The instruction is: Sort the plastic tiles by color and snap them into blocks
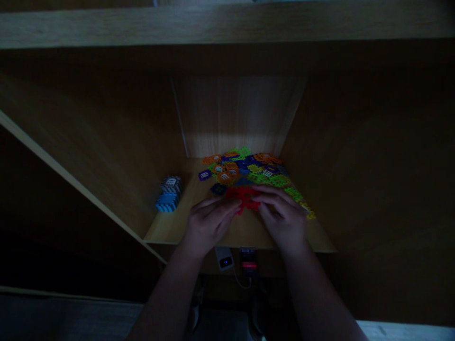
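Between my two hands are red interlocking plastic pieces (pixel 245 193) with notched edges, held just above the front part of a wooden shelf. My left hand (pixel 211 218) grips their left side with the fingers pinched. From the other side my right hand (pixel 282 210) pinches their right edge. The fingers cover part of the red pieces, so I cannot tell exactly how they join. Right behind them lies a dark blue piece (pixel 218 189). Orange pieces (pixel 227 173) and green pieces (pixel 268 179) of the same notched kind lie in a loose pile farther back.
On the left of the shelf (pixel 167 232) stand a blue block (pixel 168 201) and a grey-white block (pixel 171 183) built from notched pieces. Wooden side walls and an upper board (pixel 227 23) enclose the space. Below the front edge are a power bank (pixel 224 259) and a phone (pixel 248 261).
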Demonstrator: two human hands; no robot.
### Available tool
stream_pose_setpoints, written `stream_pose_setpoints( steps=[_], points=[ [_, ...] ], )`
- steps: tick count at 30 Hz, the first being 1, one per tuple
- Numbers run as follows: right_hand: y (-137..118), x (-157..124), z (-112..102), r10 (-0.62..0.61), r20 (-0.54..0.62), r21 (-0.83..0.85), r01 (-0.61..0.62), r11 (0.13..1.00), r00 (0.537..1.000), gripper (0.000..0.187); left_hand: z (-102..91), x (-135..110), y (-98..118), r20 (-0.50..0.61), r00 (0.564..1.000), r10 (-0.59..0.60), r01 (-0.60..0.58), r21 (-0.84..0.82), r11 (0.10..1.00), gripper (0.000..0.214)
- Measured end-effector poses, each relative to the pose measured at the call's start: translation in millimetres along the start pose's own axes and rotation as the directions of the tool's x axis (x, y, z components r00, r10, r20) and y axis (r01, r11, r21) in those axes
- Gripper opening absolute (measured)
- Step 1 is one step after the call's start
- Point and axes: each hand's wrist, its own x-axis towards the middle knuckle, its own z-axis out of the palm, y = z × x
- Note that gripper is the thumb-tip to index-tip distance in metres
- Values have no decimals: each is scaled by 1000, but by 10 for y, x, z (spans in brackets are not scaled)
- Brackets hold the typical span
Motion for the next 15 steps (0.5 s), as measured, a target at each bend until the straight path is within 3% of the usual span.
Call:
stream_pose_setpoints(
  steps=[5, 9, 15],
  points=[
    [32, 34, 21, 31, 88, 35, -34, 999, 996, 27, -13, -19, -2, -32, 999, -17, 19, 62, 998, 32],
    [46, 67, 16, 68, 131, 49, -75, 996, 989, 53, -26, -43, -34, -52, 998, -39, 46, 141, 989, 34],
    [33, 68, 20, 130, 160, 107, -148, 983, 979, 37, -20, -29, -44, -55, 998, -36, 44, 138, 989, 32]
  ],
)
